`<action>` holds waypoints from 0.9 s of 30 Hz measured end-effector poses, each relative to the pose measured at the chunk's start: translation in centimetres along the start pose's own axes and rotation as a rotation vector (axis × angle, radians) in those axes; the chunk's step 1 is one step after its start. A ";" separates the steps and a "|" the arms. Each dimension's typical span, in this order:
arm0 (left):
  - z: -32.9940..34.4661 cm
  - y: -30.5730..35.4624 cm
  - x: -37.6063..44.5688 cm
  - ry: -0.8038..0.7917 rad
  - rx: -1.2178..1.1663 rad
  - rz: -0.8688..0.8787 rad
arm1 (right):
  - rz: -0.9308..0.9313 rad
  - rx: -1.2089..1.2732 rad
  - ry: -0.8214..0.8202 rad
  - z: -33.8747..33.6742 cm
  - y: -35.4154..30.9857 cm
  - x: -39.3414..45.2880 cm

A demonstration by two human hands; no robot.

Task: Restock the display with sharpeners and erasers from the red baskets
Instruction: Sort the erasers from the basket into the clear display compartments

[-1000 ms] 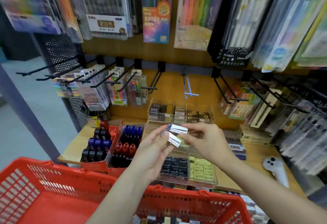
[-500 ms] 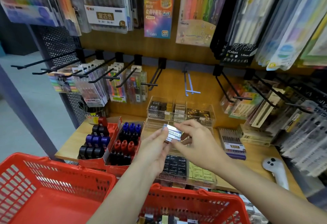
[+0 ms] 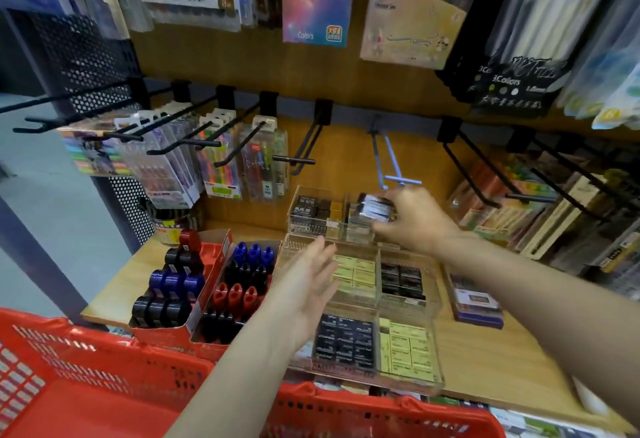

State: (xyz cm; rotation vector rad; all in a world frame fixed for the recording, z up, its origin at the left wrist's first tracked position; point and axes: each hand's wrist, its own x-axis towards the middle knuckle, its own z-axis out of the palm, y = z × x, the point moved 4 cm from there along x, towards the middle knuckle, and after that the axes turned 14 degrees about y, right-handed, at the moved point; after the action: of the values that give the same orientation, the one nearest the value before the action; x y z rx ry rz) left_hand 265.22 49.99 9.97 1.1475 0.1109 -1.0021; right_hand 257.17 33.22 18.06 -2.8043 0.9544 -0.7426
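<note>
At the lower left of the frame, a red basket (image 3: pixel 86 378) sits before the tabletop (image 3: pixel 114 294). At centre, the left hand (image 3: pixel 304 285) hovers empty, fingers spread, above clear trays (image 3: pixel 408 385). Upper right of centre, the right hand (image 3: pixel 412 219) reaches forward, pinching wrapped erasers (image 3: pixel 375 207) over the rear clear bin (image 3: pixel 311 210).

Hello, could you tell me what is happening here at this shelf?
A person is restocking a stationery display. The right hand grips a small silver-and-black wrapped pack of erasers and holds it at the clear plastic organiser at the back of the wooden shelf. The left hand is open and empty, above the clear trays of yellow and black erasers. Two red plastic baskets sit in front, below the shelf.
</note>
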 end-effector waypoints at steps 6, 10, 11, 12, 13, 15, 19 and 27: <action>-1.6 -0.3 2.5 -0.021 0.002 -0.033 | 0.100 -0.259 -0.340 4.7 2.0 4.4; -1.6 -0.4 2.9 -0.046 0.005 -0.042 | 0.063 -0.308 -0.533 6.5 2.1 5.9; -1.4 -0.4 2.9 -0.056 0.010 -0.041 | 0.066 -0.313 -0.560 6.8 2.2 6.3; -1.3 -0.5 2.9 -0.062 0.019 -0.042 | 0.073 -0.317 -0.580 7.1 2.3 6.6; -1.2 -0.6 2.8 -0.063 0.029 -0.044 | 0.082 -0.324 -0.599 7.4 2.3 6.8; -1.2 -0.8 2.8 -0.063 0.041 -0.048 | 0.103 -0.321 -0.624 7.9 2.2 7.2; -1.6 -1.0 2.8 -0.058 0.052 -0.041 | 0.148 -0.174 -0.611 9.1 2.4 6.5; -1.3 -1.4 2.5 -0.025 0.135 0.027 | -0.069 -0.225 -0.346 8.3 3.9 -0.3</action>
State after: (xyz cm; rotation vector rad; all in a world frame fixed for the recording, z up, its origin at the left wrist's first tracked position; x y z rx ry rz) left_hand 266.19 49.49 7.03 1.2562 0.0076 -1.0120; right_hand 258.78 29.68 9.72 -3.0273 0.9305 -0.1482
